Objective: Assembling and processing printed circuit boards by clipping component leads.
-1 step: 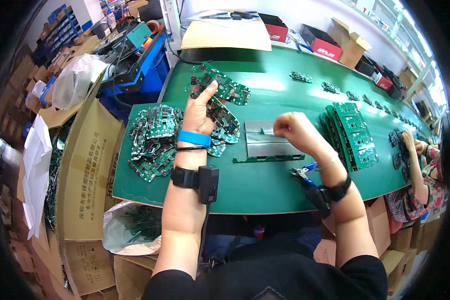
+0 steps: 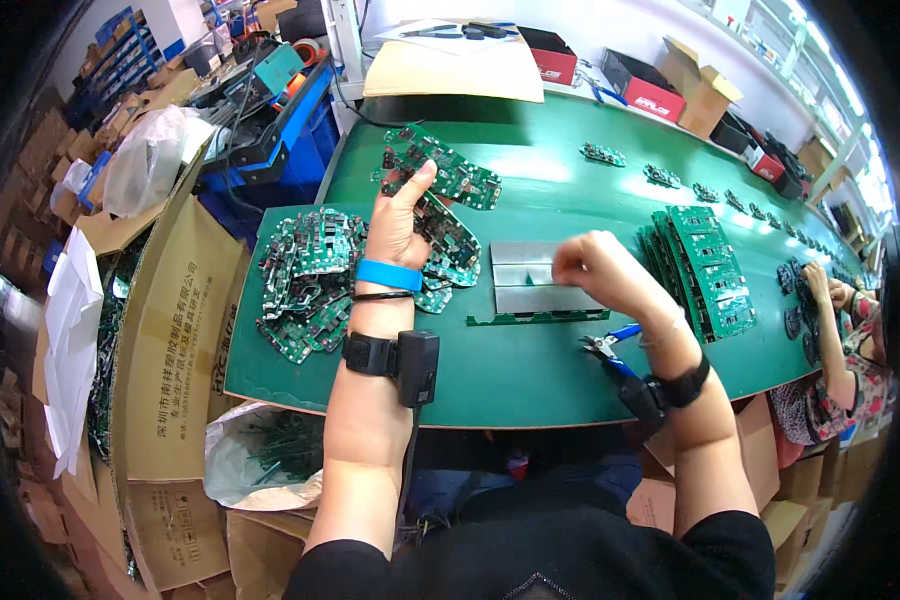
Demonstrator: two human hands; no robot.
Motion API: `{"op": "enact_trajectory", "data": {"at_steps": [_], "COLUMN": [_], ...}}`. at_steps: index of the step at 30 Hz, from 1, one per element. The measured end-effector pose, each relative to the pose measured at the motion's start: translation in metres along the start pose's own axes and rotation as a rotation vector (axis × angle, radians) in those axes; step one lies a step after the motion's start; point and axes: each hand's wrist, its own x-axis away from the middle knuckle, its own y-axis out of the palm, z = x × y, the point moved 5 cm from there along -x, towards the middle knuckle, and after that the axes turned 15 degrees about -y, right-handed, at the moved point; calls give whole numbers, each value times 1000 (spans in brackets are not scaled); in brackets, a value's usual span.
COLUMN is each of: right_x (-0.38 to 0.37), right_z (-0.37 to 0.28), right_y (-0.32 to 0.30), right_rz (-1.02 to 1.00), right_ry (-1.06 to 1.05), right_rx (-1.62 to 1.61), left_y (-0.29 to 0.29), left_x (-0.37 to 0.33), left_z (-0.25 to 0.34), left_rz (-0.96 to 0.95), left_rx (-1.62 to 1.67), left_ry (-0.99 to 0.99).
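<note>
My left hand (image 2: 400, 228) is closed round green circuit boards, its thumb on top. The upper circuit board (image 2: 470, 184) reaches out past the thumb; another board (image 2: 450, 240) hangs below. My right hand (image 2: 592, 268) is raised over the right part of a grey metal plate (image 2: 518, 298), fingers curled in. Whatever those fingers hold, if anything, is hidden. A small green sliver (image 2: 530, 281) shows against the plate, left of the fingertips. Along the plate's near edge runs a narrow green strip (image 2: 540, 319). Blue-handled cutters (image 2: 610, 345) lie near my right wrist.
Loose boards are piled (image 2: 305, 260) left of my left hand. Joined board panels (image 2: 705, 270) stand stacked at right. Finished-looking boards (image 2: 661, 175) form a row behind. An open carton (image 2: 175, 360) and a plastic bag (image 2: 260, 455) flank the bench. A co-worker's hand (image 2: 818, 283) is far right.
My right hand has shifted slightly right and back toward me. The small green sliver now appears lower on the plate, apart from the fingers. My left hand is still.
</note>
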Motion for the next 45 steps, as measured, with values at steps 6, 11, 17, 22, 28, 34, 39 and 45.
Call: {"op": "enact_trajectory", "data": {"at_steps": [6,11,17,22,28,34,39,45], "right_x": [-20,-72,-88,-119,-116,-142,-170,-186], "right_z": [6,13,20,100,235,216,52,37], "right_y": [-21,-10,-58,-104,-77,-66,-6,4], "right_rz": [400,429,510,509,507,318,-250,39], "right_ry": [-8,12,-97,10,416,315,53,-152], "right_rx": [-99,-656,-95,103,93,245,-494,-664], "left_y": [15,11,-8,-17,-2,-10,-16,-3], "left_x": [2,-5,-17,-15,-10,-13,-8,-8], "left_z": [-6,-17,-25,-27,-35,-40,-27,-26], "left_rz": [2,-49,-41,113,143,103,204,203], "left_rx": [-25,175,246,207,189,164,94,-46], "left_ry": [-3,-88,-109,-80,-161,-139,-76,-35]}}
